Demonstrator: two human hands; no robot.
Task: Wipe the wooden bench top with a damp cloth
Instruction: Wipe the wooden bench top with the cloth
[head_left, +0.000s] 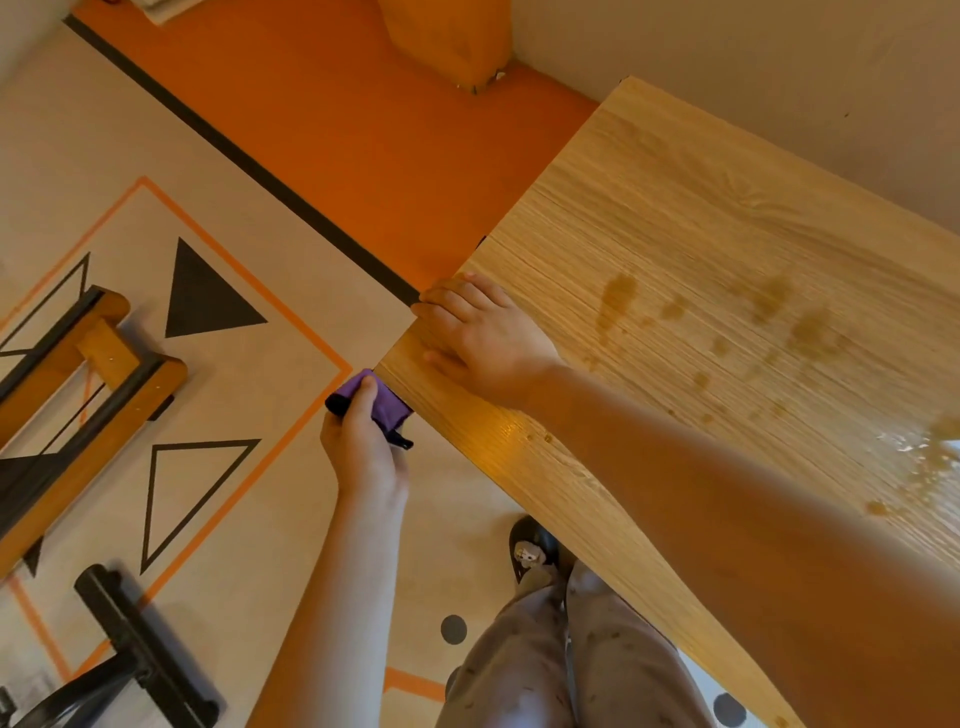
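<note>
On the floor at your far left stands a wooden frame (104, 374) on the patterned mat, well apart from the work. Moving right, your left hand (363, 457) is curled round the purple cloth (387, 402), thumb on top. It holds the cloth just off the corner of the bench top (675, 234), at or slightly below the level of the edge and not on the wood's upper face. Whether the cloth touches the side of the board cannot be told.

Next comes your right hand (483, 338), lying flat on the top beside that same corner. Its fingers are stretched out and hold nothing, and the tips reach the short end edge.

Further right lie the brown stains (618, 296), scattered across the grain, and beyond them a wet glare (904, 441) near the frame's edge.

So the dirt lies to the right of the cloth, along the bench's long axis, which runs away from this corner. Your bare right hand sits between the cloth and the stains. It looks as though the wipe is not yet on the marks. The cloth would need to come up over the edge and travel rightward, and the resting hand would likely need to give way.
</note>
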